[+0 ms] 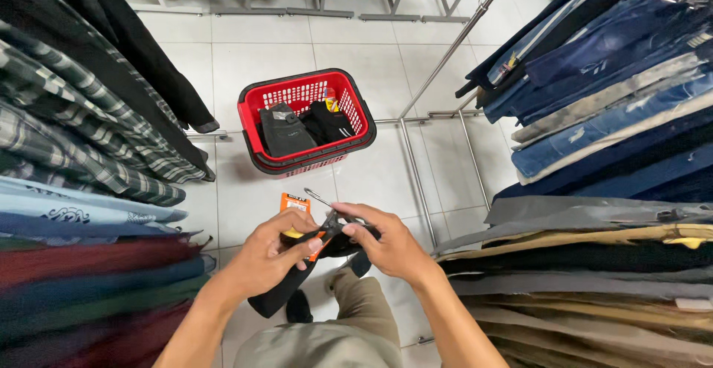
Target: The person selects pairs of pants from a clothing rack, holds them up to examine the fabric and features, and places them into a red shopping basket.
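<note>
Both hands, left hand (271,253) and right hand (382,242), pinch a folded black cloth (297,282) with an orange card tag (295,204) just above the grip, maybe on a thin metal hook (318,197) that could slip and poke a finger.

Black folded garment (297,282) — orange tag (295,204), metal hanger hook (318,198) — hanging downward.

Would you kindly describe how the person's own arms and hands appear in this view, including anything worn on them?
Both forearms are bare from the lower edge of the picture to the wrists: no sleeves show. The left hand and the right hand wear no gloves, and no watch, bracelet or ring can be seen on them. Fingernails look short and unpainted. Below the arms, khaki trousers show.
</note>
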